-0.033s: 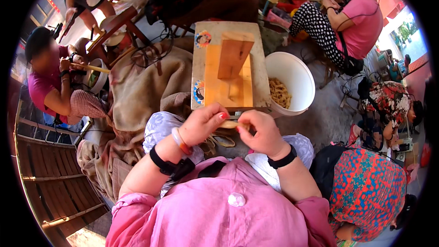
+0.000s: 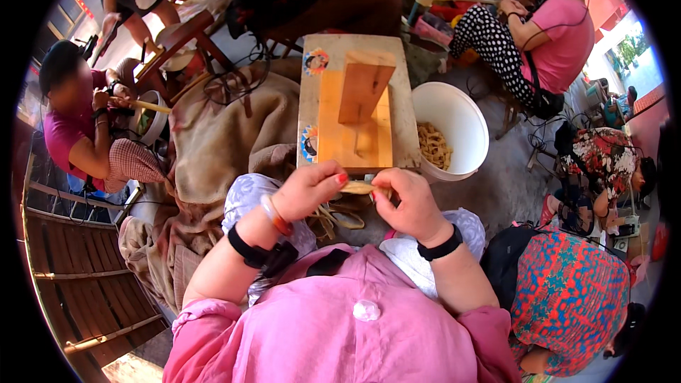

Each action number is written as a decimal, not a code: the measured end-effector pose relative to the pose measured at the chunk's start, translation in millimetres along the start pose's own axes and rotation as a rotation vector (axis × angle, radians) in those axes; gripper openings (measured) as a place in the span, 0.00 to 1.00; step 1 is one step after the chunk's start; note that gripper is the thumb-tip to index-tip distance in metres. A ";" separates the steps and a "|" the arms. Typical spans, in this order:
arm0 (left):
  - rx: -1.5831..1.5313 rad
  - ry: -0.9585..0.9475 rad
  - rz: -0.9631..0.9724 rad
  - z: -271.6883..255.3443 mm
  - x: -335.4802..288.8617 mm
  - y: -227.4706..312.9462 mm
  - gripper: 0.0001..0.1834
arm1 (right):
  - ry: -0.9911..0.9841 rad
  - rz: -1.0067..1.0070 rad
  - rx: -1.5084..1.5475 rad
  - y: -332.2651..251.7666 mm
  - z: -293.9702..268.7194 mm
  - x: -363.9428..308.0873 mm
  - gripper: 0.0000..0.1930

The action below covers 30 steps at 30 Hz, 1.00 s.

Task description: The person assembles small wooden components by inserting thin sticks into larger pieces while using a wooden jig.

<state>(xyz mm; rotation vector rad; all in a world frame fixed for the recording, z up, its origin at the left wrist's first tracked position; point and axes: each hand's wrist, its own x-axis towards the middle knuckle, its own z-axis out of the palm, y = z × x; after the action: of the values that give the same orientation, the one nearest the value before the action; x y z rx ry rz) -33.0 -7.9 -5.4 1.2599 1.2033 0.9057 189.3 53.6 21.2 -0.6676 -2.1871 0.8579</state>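
My left hand (image 2: pixel 309 190) and my right hand (image 2: pixel 410 204) are just in front of a low bench. Both are closed, with fingertips pinching a pale tan strip (image 2: pixel 358 188) stretched between them. Its fine make-up is too small to tell. Loops of similar strip (image 2: pixel 340 223) hang below, between my knees. Past my hands stands a wooden fixture (image 2: pixel 367 89) with an upright board on a flat yellowish base (image 2: pixel 333 143). It rests on the worn bench top (image 2: pixel 408 124).
A white bucket (image 2: pixel 468 135) right of the bench holds tan strips (image 2: pixel 433 145). Brown cloth (image 2: pixel 230 124) lies to the left. Co-workers sit around, one in pink (image 2: pixel 567 32) at far right and another (image 2: pixel 78 128) at left. Slatted wood (image 2: pixel 92 276) stands at lower left.
My hands have shifted slightly, fingertips a little farther apart and nearer my body. More of the strip shows between them. Both hands keep their grip.
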 end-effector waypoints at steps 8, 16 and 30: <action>0.137 0.289 0.089 -21.7 29.8 3.1 0.13 | 0.069 0.024 -0.103 24.3 1.9 46.0 0.05; 0.339 0.428 0.105 -24.9 33.3 -15.7 0.11 | 0.223 0.100 -0.509 86.7 -19.1 32.1 0.09; -0.361 -0.270 -0.129 19.3 -9.0 -7.5 0.07 | -0.092 -0.421 -0.336 -14.5 6.7 -14.8 0.07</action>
<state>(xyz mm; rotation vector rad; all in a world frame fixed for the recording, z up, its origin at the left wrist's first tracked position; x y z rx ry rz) -16.7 -21.6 -13.1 0.9660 0.8522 0.7868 190.6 31.9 22.1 -0.3008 -2.4569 0.3123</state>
